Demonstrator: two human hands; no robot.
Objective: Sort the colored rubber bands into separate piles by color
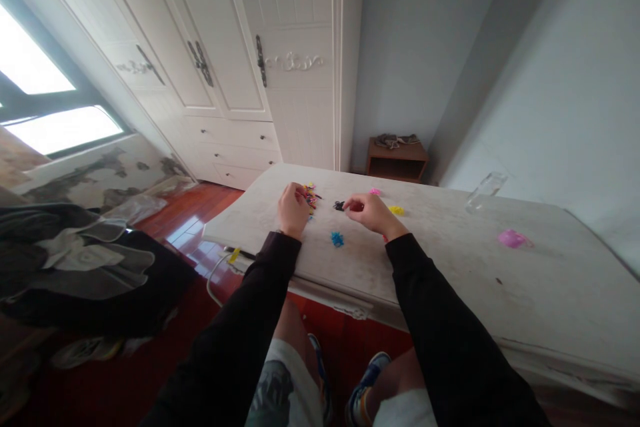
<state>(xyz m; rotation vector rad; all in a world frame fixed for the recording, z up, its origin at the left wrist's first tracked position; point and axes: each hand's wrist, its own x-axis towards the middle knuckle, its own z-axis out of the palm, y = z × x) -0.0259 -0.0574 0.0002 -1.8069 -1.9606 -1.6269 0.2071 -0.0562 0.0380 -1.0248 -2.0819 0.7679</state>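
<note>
My left hand [293, 209] is at the near left side of a pile of small multicoloured pieces [311, 197], its fingers closed together. Whatever they may hold is too small to make out. My right hand [369, 211] has its fingertips pinched beside a little heap of black pieces [339, 205]; I cannot see clearly what is between them. Nearer to me lies a blue heap [337, 239]. Beyond the right hand are a pink heap [375, 191] and a yellow heap [397, 211]. Something red shows partly under my right wrist.
All the heaps lie on a white table [440, 260]. Farther right are a clear glass or jar [486, 191] on its side and a pink bag-like item [512, 239]. A cable [216, 280] hangs at the left edge. A white wardrobe [300, 113] stands behind.
</note>
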